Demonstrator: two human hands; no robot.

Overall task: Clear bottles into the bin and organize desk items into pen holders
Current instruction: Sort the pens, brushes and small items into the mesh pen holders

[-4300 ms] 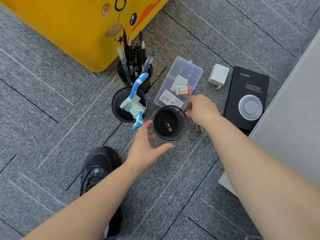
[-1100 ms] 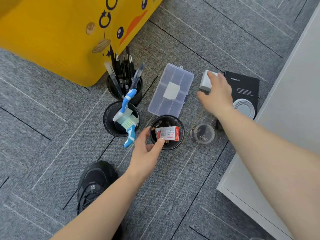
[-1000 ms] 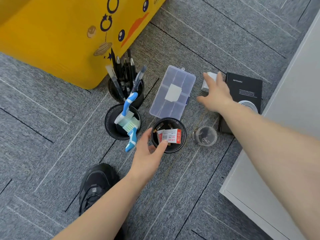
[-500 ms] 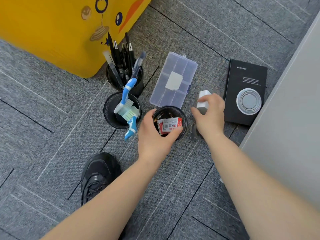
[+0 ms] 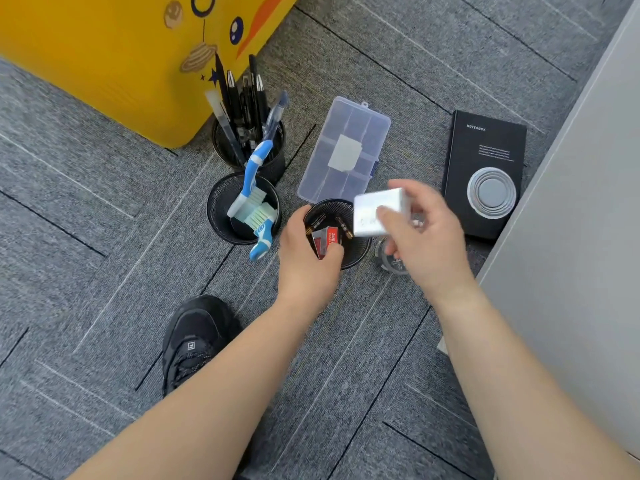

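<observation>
Right hand [image 5: 426, 237] pinches the white charger [image 5: 375, 213] just above the front pen holder [image 5: 358, 249], while the left hand [image 5: 304, 251] grips that holder's rim! Pens [image 5: 242, 109] fill the back holder [image 5: 277, 161] and brushes [image 5: 254, 202] the middle holder [image 5: 218, 209]. The clear box [image 5: 346, 150], notebook [image 5: 485, 157] and small jar [image 5: 391, 261] look unsorted on the carpet.

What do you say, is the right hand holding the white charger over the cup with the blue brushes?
Wrong cup. The head view shows the right hand holding the white charger over the cup with the red packet; the brush cup stands to its left.
</observation>
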